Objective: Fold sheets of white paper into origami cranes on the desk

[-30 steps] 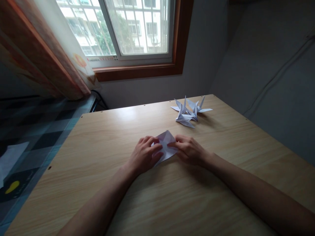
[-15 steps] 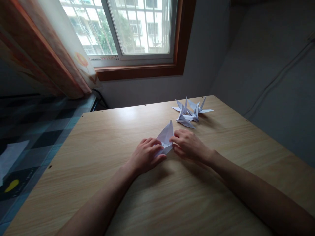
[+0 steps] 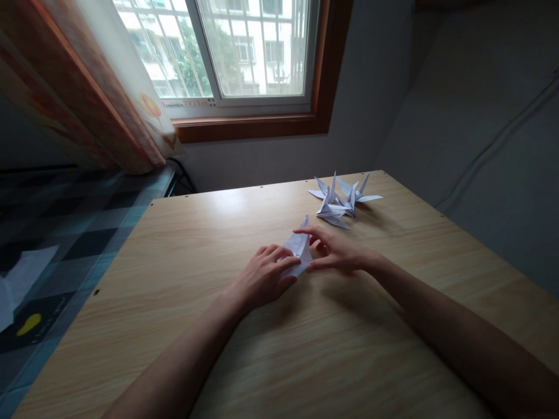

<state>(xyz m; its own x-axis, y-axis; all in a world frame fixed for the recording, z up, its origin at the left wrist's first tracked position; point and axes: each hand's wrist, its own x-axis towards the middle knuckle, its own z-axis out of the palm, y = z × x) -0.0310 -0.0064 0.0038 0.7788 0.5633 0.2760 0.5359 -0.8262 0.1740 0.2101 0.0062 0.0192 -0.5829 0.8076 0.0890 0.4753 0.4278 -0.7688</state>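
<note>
A partly folded sheet of white paper (image 3: 304,265) lies at the middle of the wooden table (image 3: 196,256), its pointed flap standing up at the far end. My left hand (image 3: 268,273) grips its left side, fingers on top and thumb along the near edge. At the right side is my right hand (image 3: 334,249), thumb and forefinger spread apart. That forefinger reaches over the raised flap, while the thumb is by the near right corner. Beyond the hands stand several folded white paper cranes (image 3: 334,206), close together.
A bed with a checked cover (image 3: 100,198) adjoins the table's left side, with loose white paper (image 3: 32,270) on it. Behind the table are a barred window (image 3: 262,52) and an orange curtain (image 3: 109,105). A cable (image 3: 493,142) runs down the right wall.
My right hand has opened from a pinch on the paper's right edge, its forefinger now over the flap. The raised flap has bent over and looks narrower. My left hand keeps its hold.
</note>
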